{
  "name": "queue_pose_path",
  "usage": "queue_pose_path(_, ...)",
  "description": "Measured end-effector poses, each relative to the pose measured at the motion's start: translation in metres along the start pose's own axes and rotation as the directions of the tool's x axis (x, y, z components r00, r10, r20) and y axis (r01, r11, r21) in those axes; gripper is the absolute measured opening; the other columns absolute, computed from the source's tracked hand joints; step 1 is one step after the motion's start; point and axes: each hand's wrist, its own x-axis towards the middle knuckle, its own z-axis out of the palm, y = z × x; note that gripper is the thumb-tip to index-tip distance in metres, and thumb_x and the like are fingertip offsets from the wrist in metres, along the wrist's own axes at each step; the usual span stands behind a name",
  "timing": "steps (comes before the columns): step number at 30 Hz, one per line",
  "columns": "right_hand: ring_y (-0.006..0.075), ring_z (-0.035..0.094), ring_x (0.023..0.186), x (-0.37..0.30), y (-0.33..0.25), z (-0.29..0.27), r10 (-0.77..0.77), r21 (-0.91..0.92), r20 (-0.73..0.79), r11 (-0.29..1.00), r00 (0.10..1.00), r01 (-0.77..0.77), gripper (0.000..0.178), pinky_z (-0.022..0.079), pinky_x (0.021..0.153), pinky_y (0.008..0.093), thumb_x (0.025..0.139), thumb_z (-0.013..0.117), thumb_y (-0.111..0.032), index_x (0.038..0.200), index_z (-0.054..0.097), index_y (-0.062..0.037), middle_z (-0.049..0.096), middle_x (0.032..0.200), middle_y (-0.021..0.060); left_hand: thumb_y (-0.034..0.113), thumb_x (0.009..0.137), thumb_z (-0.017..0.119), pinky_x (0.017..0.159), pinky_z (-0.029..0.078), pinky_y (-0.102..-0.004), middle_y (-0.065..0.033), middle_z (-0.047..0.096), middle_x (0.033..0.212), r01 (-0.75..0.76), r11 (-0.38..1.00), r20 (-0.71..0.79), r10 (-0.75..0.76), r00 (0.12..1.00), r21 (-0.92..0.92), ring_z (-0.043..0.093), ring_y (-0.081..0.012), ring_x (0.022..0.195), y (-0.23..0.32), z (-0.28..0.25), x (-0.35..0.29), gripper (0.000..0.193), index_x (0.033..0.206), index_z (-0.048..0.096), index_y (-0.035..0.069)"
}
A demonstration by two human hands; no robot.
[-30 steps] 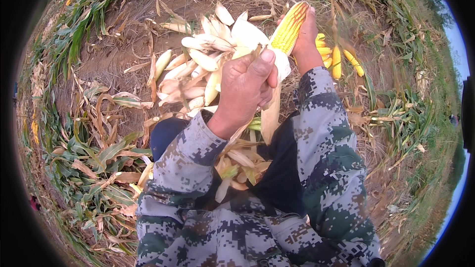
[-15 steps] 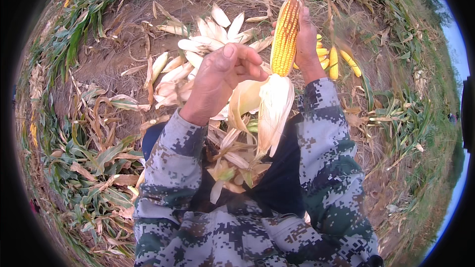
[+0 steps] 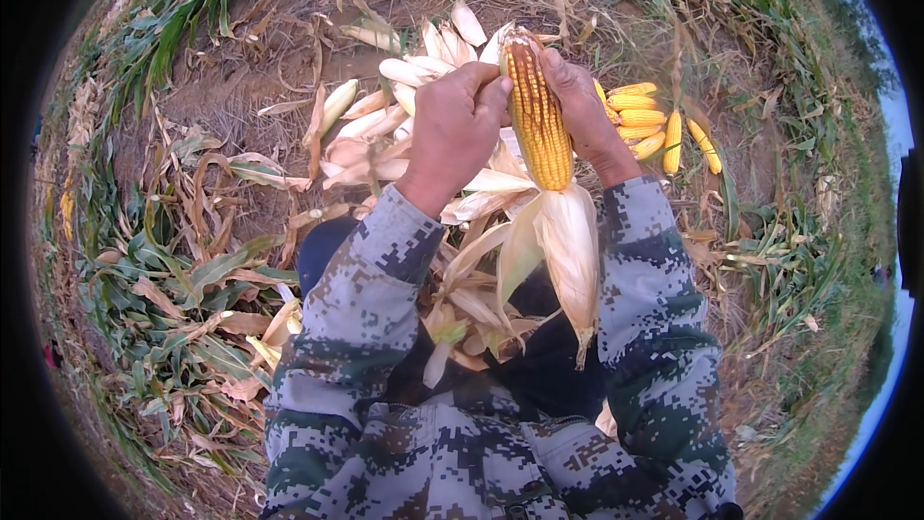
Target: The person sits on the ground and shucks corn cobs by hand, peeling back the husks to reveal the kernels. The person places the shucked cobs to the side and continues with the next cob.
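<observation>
My right hand (image 3: 582, 111) grips an ear of corn (image 3: 539, 120) from its right side, thumb near the brownish upper end. The ear stands nearly upright, its yellow kernels bare with a rust-brown streak. Peeled-back pale husk (image 3: 568, 255) hangs from its lower end, still attached. At the ear's upper left, my left hand (image 3: 457, 125) is closed, thumb and fingers pinched together against the cob's edge. Whatever is between those fingertips is hidden.
Beyond my hands lies a pile of corn ears in pale husks (image 3: 371, 120). Several bare yellow cobs (image 3: 643, 118) lie to the right. Loose husks (image 3: 467, 303) gather between my legs. Green and dry stalks (image 3: 207, 279) cover the ground at left.
My left hand has moved up and right from beside the husk to the cob's upper end, its fingers closing. The ear has come slightly lower, its husk now hanging straight below.
</observation>
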Motion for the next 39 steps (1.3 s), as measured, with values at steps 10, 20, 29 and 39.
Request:
queue_pose_path(10,0.0092,0.065,0.091,0.003,0.003,0.007,-0.010,-0.008,-0.019,1.000,1.000,0.010,0.068,0.054,0.081,0.0260,0.107,0.048,-0.060,0.130,0.065,0.0022,0.071,0.108,0.0032,0.005,0.092,0.066,0.056,0.050,-0.0245,-0.0034,0.068,0.073,-0.129,0.962,-0.162,0.171,0.972,0.241,0.060,-0.0047,0.062,-0.006,0.000,0.002,0.007,0.090,0.066,-0.002)
queue_pose_path(20,0.0255,0.074,0.095,0.004,-0.002,0.002,0.099,0.451,-0.041,0.890,0.994,-0.070,0.065,0.063,0.082,0.0373,0.110,0.039,-0.058,0.131,0.061,-0.0002,0.072,0.107,0.0145,0.010,0.087,0.066,0.053,0.047,-0.0247,0.0020,0.058,0.069,0.140,0.939,-0.136,-0.190,0.972,-0.314,0.051,-0.0029,0.058,-0.005,-0.014,0.007,0.010,0.084,0.063,0.001)
queue_pose_path(29,0.0306,0.070,0.088,0.014,0.000,-0.036,0.114,0.621,-0.226,0.782,0.967,0.053,0.066,0.060,0.080,0.0500,0.108,0.029,-0.064,0.122,0.061,-0.0080,0.069,0.100,0.0146,0.010,0.095,0.054,0.057,0.051,-0.0308,0.0030,0.043,0.063,0.252,0.670,0.053,-0.302,0.952,-0.698,0.042,-0.0101,0.048,0.005,-0.044,0.001,0.012,0.084,0.051,0.010)
queue_pose_path(39,0.0307,0.071,0.090,0.005,-0.011,-0.066,-0.016,0.502,-0.485,0.814,0.874,0.293,0.067,0.061,0.080,0.0490,0.107,0.034,-0.065,0.122,0.061,-0.0052,0.070,0.100,0.0157,0.008,0.095,0.056,0.058,0.051,-0.0265,0.0003,0.057,0.070,0.295,0.950,0.007,-0.297,0.955,0.098,0.052,-0.0070,0.055,-0.013,-0.079,-0.002,0.011,0.085,0.060,0.006)
